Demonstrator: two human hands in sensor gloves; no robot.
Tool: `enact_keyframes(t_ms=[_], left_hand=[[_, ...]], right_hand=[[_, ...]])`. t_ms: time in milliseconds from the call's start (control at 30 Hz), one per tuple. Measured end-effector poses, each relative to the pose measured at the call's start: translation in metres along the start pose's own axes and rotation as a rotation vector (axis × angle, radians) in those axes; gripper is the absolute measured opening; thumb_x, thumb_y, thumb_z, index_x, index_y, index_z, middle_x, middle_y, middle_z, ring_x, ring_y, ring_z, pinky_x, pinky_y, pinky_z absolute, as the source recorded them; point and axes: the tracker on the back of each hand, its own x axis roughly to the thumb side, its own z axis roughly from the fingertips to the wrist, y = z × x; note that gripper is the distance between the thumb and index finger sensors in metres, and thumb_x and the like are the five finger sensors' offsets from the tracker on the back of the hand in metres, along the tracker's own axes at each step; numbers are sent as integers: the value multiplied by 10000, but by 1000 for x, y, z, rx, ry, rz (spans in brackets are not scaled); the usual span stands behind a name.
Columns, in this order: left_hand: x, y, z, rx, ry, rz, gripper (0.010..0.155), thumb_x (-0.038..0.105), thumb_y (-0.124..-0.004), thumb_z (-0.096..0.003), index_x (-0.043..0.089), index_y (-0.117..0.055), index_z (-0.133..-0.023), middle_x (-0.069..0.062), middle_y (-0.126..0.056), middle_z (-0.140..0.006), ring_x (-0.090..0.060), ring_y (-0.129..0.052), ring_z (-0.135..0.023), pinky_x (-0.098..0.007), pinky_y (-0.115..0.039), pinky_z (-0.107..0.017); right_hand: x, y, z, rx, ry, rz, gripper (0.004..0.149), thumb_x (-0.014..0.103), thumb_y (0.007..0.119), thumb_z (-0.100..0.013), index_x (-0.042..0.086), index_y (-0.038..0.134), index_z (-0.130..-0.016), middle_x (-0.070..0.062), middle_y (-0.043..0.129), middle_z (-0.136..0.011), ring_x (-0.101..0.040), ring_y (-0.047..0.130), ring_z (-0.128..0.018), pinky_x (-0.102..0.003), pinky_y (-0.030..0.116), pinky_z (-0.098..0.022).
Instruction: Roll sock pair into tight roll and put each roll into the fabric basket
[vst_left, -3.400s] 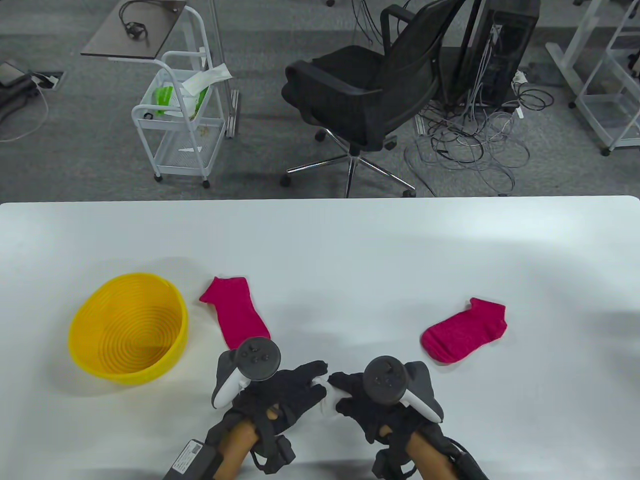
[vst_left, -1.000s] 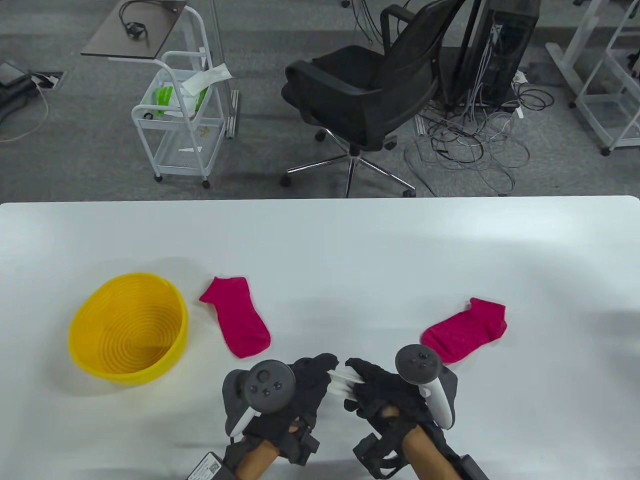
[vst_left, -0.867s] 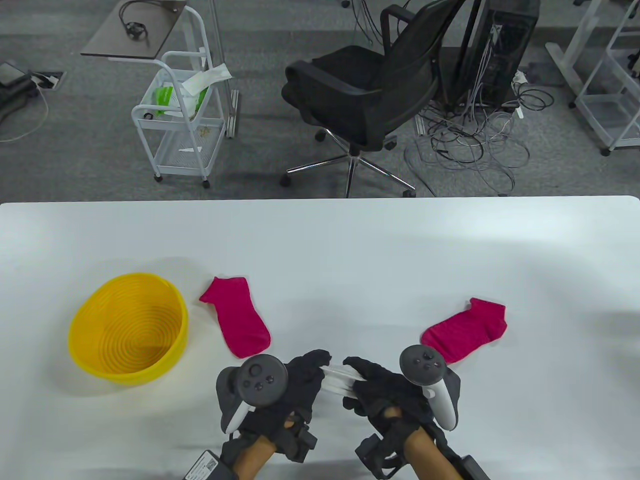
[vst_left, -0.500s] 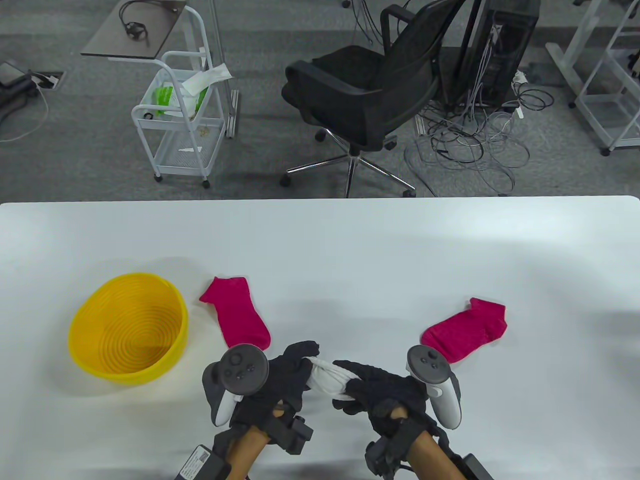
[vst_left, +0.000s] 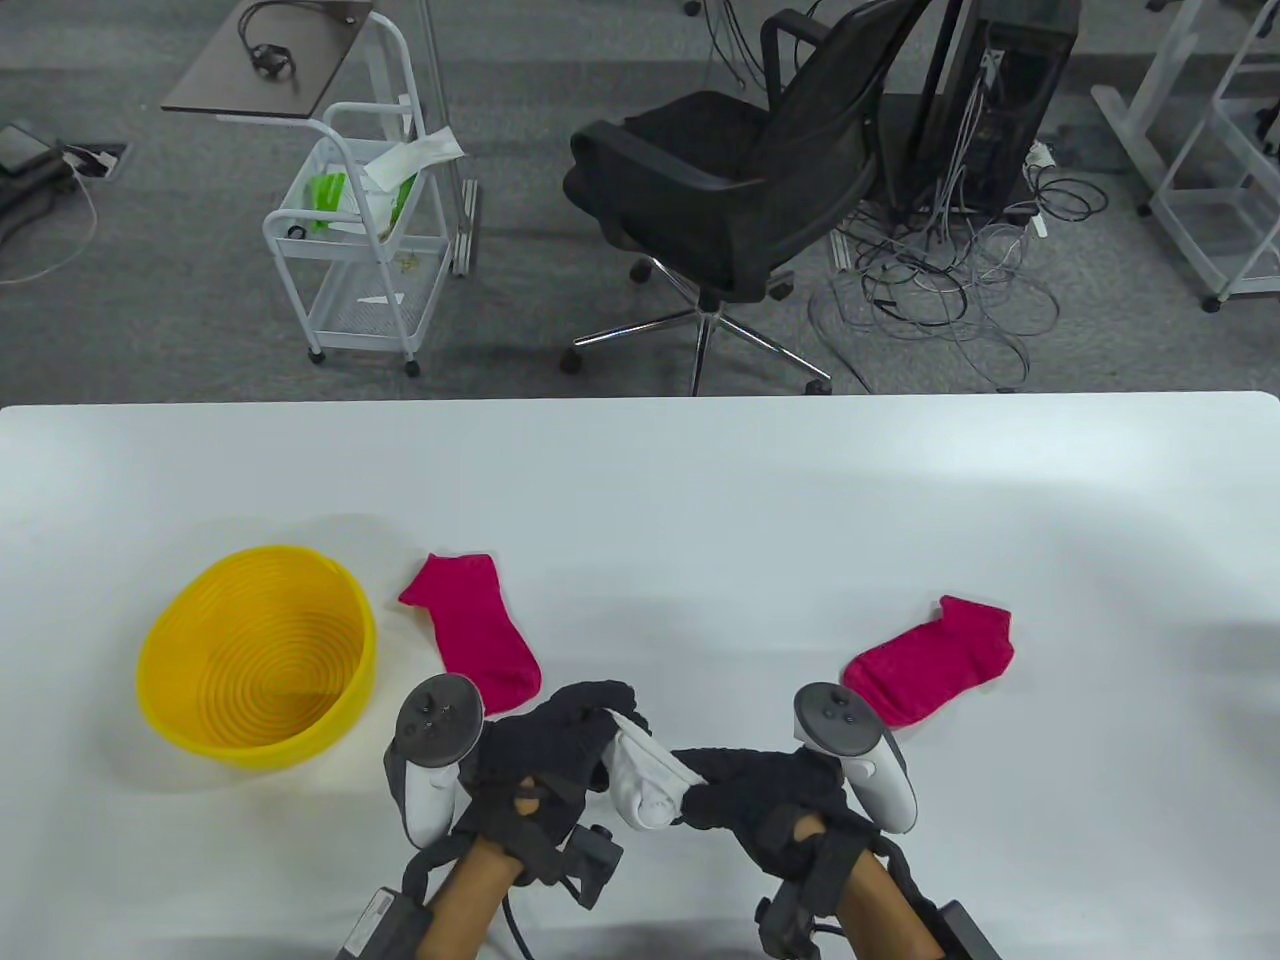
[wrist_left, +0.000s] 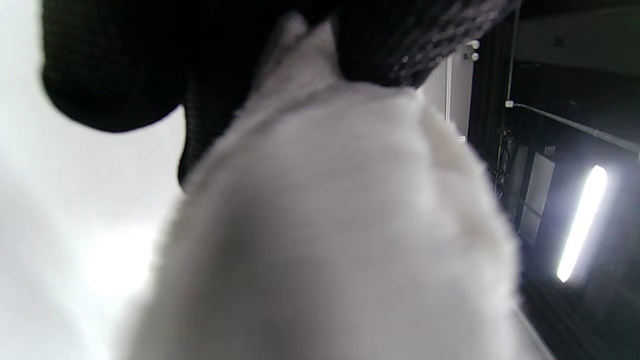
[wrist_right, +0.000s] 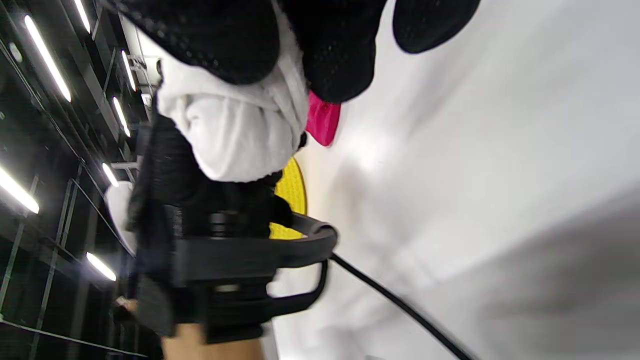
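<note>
A: How is the grip at this moment?

B: The left hand (vst_left: 545, 745) and the right hand (vst_left: 760, 790) both have their fingers curled around the white rolled sock bundle (vst_left: 640, 775). It hangs between them just above the white table (vst_left: 700, 500), near the front edge.

A: Is the roll finished?

B: I think it is nearly finished. In the right wrist view the cuff looks folded over the roll, but I cannot tell if it is closed all around.

A: What can go wrong from here?

B: If one hand lets go too soon, the soft cloth may spring open. The round yellow ribbed basket (vst_left: 255, 655) is at the left, apart from the hands, so a loose roll may unroll on the way.

A: And the other socks?

B: One flat magenta sock (vst_left: 470, 630) lies just beside the basket, the second magenta sock (vst_left: 930, 660) lies far at the right. They are not paired yet.
</note>
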Motion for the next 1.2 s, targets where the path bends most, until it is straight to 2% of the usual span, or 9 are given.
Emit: enact_keyframes(t_ms=[233, 300, 433, 567, 667, 800, 867, 1033, 1200], left_hand=[[3, -3, -4, -162, -41, 87, 391, 357, -824, -395, 211, -932, -741, -3, -1128, -551, -213, -1132, -545, -461, -863, -410], [4, -6, -4, -217, -59, 66, 389, 360, -830, -394, 205, -942, -732, 11, -1134, -524, -202, -1124, -562, -466, -852, -429], [5, -13, -6, -330, -45, 7, 398, 357, -853, -367, 165, -958, -700, 38, -1137, -432, -173, -1107, -561, -473, -835, -454], [1, -11, -3, -296, -59, -21, 452, 336, -837, -387, 191, -872, -813, 14, -1083, -564, -219, -1026, -685, -509, -767, -519], [0, -8, -2, -234, -80, -67, 520, 324, -855, -388, 263, -791, -900, -17, -982, -802, -286, -895, -841, -535, -692, -581], [-6, -2, -1, -169, -30, -150, 564, 444, -820, -388, 270, -785, -924, -68, -851, -940, -339, -809, -881, -535, -653, -595], [-12, 0, -1, -167, 24, -145, 643, 526, -775, -386, 240, -732, -960, -101, -805, -965, -356, -793, -873, -532, -650, -589], [-13, -1, -2, -188, 34, -144, 771, 644, -765, -349, 191, -715, -971, -130, -831, -936, -363, -859, -772, -516, -701, -520], [-14, -7, -2, -229, 54, -205, 808, 660, -793, -332, 176, -708, -974, -128, -866, -903, -347, -902, -717, -512, -726, -489]], right_hand=[[-5, -9, 0, -83, 39, 61, 345, 350, 758, -479, 415, 779, -817, 51, 723, -1014, -228, 722, -963, -575, 571, -709], [-6, -14, 2, -137, 49, 88, 347, 352, 758, -478, 424, 778, -816, 18, 754, -1010, -249, 750, -956, -580, 598, -696], [-3, -11, 3, -142, 36, 125, 350, 342, 771, -472, 406, 793, -816, 25, 860, -941, -228, 856, -890, -564, 656, -667], [-1, -7, 4, -163, 28, 162, 374, 353, 769, -470, 396, 771, -841, 41, 834, -949, -209, 843, -884, -544, 656, -675], [0, -10, 7, -192, 10, 175, 396, 369, 785, -461, 399, 765, -855, 51, 837, -941, -200, 843, -881, -539, 658, -678], [1, -15, 11, -289, 10, 218, 437, 399, 811, -442, 373, 752, -874, 49, 865, -909, -193, 873, -849, -530, 680, -661], [3, -17, 15, -365, -1, 250, 435, 407, 817, -439, 379, 758, -869, 60, 865, -909, -184, 874, -851, -522, 685, -664], [10, -17, 22, -528, -26, 362, 432, 417, 839, -423, 382, 784, -850, 78, 881, -895, -170, 891, -840, -509, 702, -657], [14, -12, 24, -538, -58, 392, 421, 418, 848, -421, 408, 795, -839, 109, 882, -901, -153, 892, -848, -498, 703, -667]])
